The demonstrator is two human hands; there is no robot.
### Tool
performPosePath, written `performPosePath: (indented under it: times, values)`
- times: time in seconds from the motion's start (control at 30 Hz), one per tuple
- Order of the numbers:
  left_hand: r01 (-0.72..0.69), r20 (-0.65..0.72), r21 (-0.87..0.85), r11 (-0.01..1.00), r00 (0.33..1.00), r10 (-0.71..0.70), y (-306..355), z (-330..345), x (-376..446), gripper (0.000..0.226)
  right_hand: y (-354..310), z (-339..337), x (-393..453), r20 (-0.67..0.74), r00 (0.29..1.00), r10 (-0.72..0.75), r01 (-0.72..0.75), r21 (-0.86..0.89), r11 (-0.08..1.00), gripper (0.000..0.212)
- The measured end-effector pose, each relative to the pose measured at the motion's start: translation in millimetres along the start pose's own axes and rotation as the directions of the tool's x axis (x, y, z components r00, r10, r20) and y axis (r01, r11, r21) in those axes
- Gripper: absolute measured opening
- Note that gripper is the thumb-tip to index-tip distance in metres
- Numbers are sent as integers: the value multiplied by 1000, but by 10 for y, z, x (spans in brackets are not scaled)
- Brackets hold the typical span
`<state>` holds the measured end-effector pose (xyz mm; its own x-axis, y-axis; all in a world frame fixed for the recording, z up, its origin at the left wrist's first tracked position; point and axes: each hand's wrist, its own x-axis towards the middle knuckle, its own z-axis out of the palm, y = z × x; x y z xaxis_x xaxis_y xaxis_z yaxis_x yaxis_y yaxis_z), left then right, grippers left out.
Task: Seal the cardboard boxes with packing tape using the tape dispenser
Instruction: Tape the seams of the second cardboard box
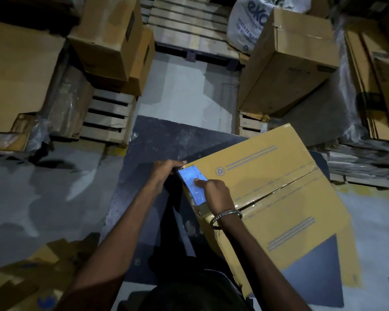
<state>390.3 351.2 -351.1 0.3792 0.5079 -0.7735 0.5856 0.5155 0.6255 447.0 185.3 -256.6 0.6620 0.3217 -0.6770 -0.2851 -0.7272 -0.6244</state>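
Note:
A large yellow-brown cardboard box (279, 198) lies tilted on a dark mat (157, 144), and clear packing tape (285, 187) runs along its centre seam. A pale blue-white label (192, 182) sits on the box's left edge near the corner. My left hand (164, 173) pinches the label's far end at that corner. My right hand (216, 194), with a metal bangle on the wrist, presses its thumb onto the middle of the label. No tape dispenser is in view.
Stacked brown boxes (112, 41) stand at the back left and one tall box (288, 61) at the back right, all on wooden pallets (108, 117). A white printed sack (247, 21) lies behind. Flat cardboard is piled at the right (377, 86) and the lower left (32, 274). The grey floor (182, 90) runs between.

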Motion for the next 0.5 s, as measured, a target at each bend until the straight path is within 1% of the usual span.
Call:
performPosePath:
  times: [0.07,0.13,0.17,0.2,0.23,0.3,0.33,0.4,0.5]
  values:
    - [-57,-25,101,993,998,60,-16,-3,30,20,-20,13,-9,-7,1000,-6,6,-34,999,42]
    - [-175,-75,223,959,978,196,59,-52,77,20,-40,19,-11,-16,1000,-2,1,-52,999,41]
    - [-235,-83,255,938,961,263,121,-84,85,22,-51,21,-11,-15,1000,3,-4,-55,998,41]
    - [-287,-46,272,918,950,310,178,-119,86,25,-57,24,-4,-11,1000,5,-5,-62,998,40]
    - [-339,31,294,894,938,345,225,-144,79,28,-60,29,7,-6,1000,8,-9,-72,997,38]
    - [-400,209,382,833,916,344,307,-150,17,22,-70,32,23,4,1000,23,-22,-80,997,37]
    - [-422,261,411,808,904,339,331,-149,-1,20,-73,32,27,8,999,31,-30,-83,996,39]
    - [-455,299,442,773,887,352,351,-156,31,22,-77,26,38,21,999,43,-40,-97,994,44]
    - [-488,316,482,728,872,374,364,-175,91,22,-78,25,54,6,999,45,-45,-90,995,44]
